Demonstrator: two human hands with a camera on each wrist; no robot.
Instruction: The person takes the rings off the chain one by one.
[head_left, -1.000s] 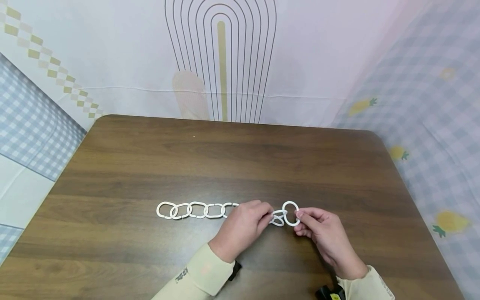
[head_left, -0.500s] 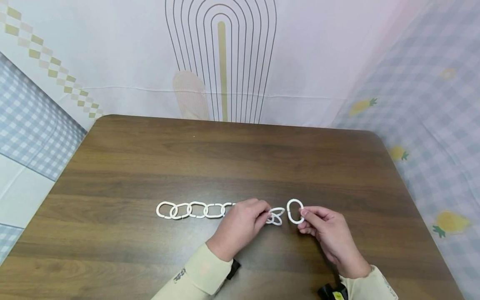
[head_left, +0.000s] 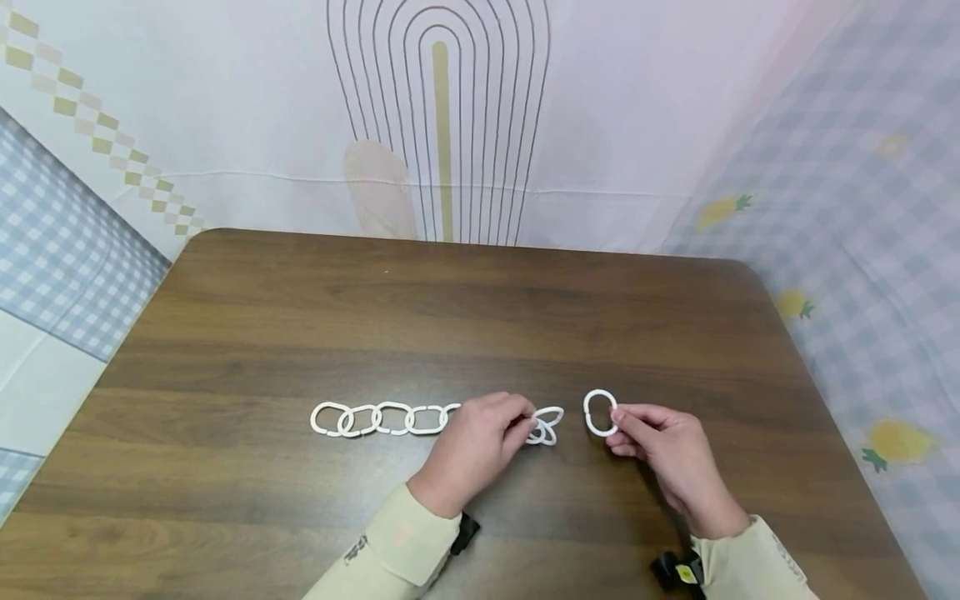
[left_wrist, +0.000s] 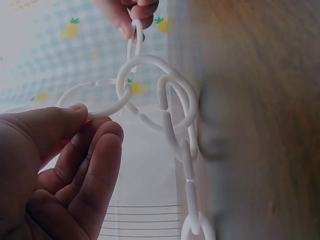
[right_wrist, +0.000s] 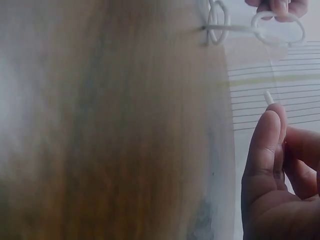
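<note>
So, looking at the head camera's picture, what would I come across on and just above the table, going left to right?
Row of joined white links → left hand → small cluster of white links → single white link → right hand.

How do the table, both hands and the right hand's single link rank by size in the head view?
Largest to smallest:
1. Table
2. Left hand and right hand: too alike to rank
3. Single link
</note>
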